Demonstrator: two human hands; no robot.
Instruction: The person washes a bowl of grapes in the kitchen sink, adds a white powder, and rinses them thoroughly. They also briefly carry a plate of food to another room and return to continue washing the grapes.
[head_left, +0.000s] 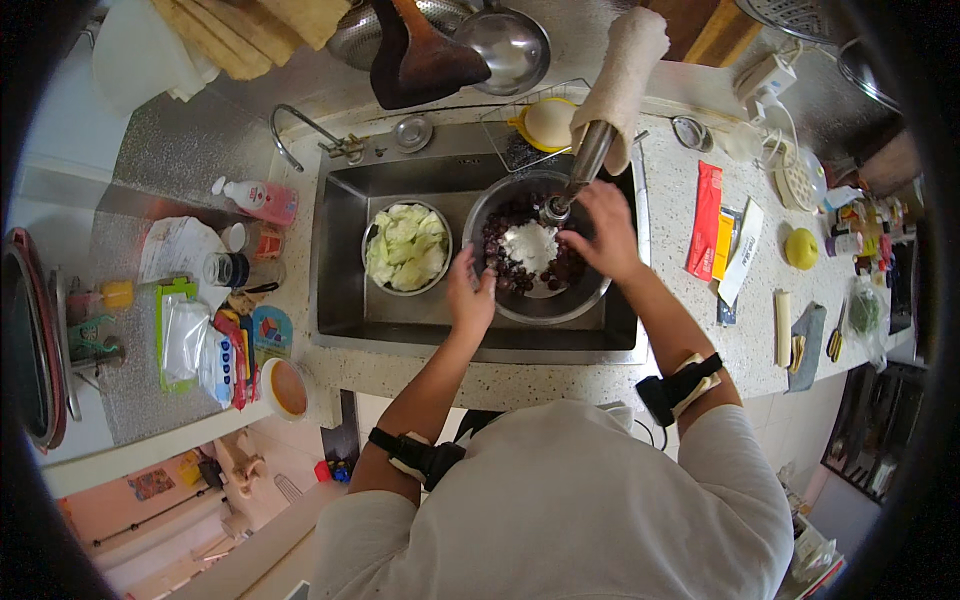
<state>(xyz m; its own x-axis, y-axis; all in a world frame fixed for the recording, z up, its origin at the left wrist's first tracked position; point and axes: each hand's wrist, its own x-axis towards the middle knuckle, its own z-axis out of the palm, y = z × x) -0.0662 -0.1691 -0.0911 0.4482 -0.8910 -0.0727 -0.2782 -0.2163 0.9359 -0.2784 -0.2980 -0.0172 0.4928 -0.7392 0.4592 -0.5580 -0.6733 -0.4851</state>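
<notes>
A large metal bowl (541, 313) sits in the right part of the sink, holding dark grapes (517, 279) with a heap of white powder (529, 246) on top. My left hand (472, 298) is at the bowl's left rim, fingers and thumb apart; whether it touches the rim is unclear. Over the right side of the bowl, my right hand (609, 234) is spread with nothing in it, close to the faucet's spout head (556, 208). That faucet has a beige cloth (624, 79) wrapped around it. To the left, a smaller metal bowl (366, 259) is filled with torn cabbage leaves (407, 246).
The steel sink (480, 352) is set in a speckled counter (420, 381). A second faucet (289, 124) and a pink pump bottle (259, 199) stand left. On the right lie flat packets (705, 221), a green apple (802, 248) and scissors (836, 337). Ladles (502, 51) hang above.
</notes>
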